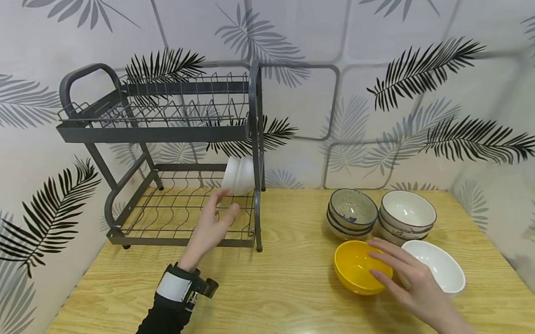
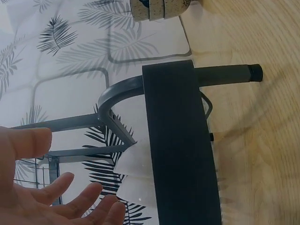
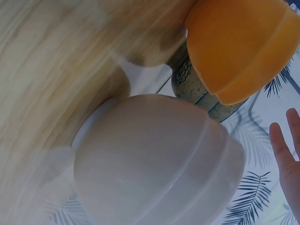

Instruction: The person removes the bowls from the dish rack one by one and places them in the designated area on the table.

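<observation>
My left hand [image 1: 209, 229] is stretched over the front of the lower rack tier, thumb and fingers spread and holding nothing. Just beyond its fingertips, two white bowls [image 1: 244, 175] stand on edge at the right end of that tier. The left wrist view also shows the white bowls [image 2: 136, 190] apart from the loosely bent fingers [image 2: 89, 199]. On the right, my right hand [image 1: 411, 283] hovers over the yellow bowls [image 1: 354, 268], fingers extended and gripping nothing. White bowls [image 1: 437, 264] stand partly behind this hand; in the right wrist view they look stacked [image 3: 154, 159].
A dark two-tier dish rack [image 1: 158, 134] stands at left, its wire upper tier holding no dishes. Behind the yellow bowls are stacked speckled bowls [image 1: 352, 210] and brown-rimmed bowls [image 1: 408, 213]. The wooden table [image 1: 290, 285] meets a leaf-patterned wall [image 1: 293, 151].
</observation>
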Tool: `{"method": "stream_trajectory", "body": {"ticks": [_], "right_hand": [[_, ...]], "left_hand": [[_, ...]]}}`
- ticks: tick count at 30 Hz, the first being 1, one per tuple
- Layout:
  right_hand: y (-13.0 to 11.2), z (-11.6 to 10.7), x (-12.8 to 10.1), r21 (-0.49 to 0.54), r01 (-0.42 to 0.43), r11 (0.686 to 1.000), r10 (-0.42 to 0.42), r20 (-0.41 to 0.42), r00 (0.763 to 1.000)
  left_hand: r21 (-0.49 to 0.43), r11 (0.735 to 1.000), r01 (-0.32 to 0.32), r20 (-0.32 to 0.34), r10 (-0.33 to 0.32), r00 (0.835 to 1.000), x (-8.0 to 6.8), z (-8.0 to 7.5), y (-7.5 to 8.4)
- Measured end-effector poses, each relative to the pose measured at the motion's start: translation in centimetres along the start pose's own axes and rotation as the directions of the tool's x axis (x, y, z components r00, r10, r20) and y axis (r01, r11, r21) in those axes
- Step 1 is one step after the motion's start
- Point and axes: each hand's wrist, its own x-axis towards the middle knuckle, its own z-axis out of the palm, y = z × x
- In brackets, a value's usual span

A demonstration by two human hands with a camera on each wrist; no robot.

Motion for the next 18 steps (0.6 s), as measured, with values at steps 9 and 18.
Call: {"method": "stream_trajectory", "body": {"ticks": [9, 18], "right_hand": [[-0.8, 0.9, 0.6, 0.054, 0.052, 0.997, -0.053, 0.007, 0.999], [-1.7, 1.8, 0.9, 0.095, 0.067, 0.993, -0.071, 0.035, 0.997]], "left_hand": [[-0.012, 0.996, 0.084, -0.027, -0.084, 0.996, 1.4, -1.3, -0.3], [-0.101, 0.987, 0.122, -0.055, -0.128, 0.99, 3.7, -2.4, -0.3]]}}
